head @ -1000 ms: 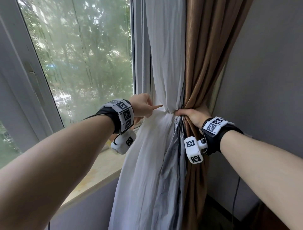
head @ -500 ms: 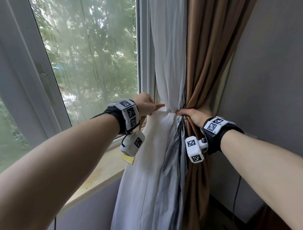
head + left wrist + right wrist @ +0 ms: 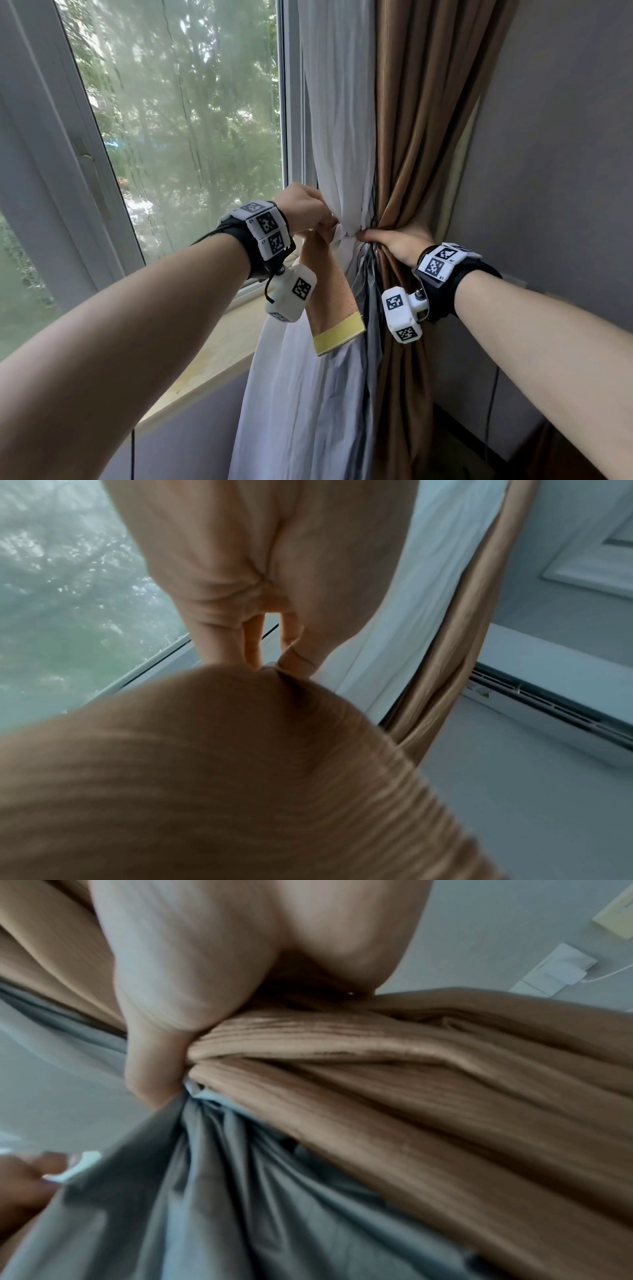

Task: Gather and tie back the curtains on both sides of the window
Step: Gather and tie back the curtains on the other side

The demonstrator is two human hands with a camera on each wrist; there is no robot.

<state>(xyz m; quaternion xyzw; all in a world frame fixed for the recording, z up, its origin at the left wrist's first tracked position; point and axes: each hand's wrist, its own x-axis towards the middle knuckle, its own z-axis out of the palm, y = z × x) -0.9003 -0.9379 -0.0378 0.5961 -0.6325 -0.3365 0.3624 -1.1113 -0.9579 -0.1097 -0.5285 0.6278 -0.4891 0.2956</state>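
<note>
A white sheer curtain [image 3: 339,120] and a brown striped curtain [image 3: 424,120] hang bunched together at the window's right side. My right hand [image 3: 390,238] grips the gathered bundle at its waist, its thumb pressed into the brown curtain [image 3: 377,1091] and grey lining [image 3: 212,1164]. My left hand [image 3: 308,212] pinches a brown tieback strap [image 3: 329,284] with a yellow end, which hangs down in front of the sheer. In the left wrist view the brown tieback strap [image 3: 240,777] fills the lower frame under my left hand [image 3: 267,647].
The window pane [image 3: 178,120] and its white frame [image 3: 291,137] are to the left, with a beige sill [image 3: 222,335] below. A grey wall [image 3: 565,154] stands close on the right. A thin black cable [image 3: 489,411] runs down that wall.
My left hand has gone from pointing at the sheer to pinching the tieback strap, which now hangs out in front of the curtain. My right hand stayed on the bundle.
</note>
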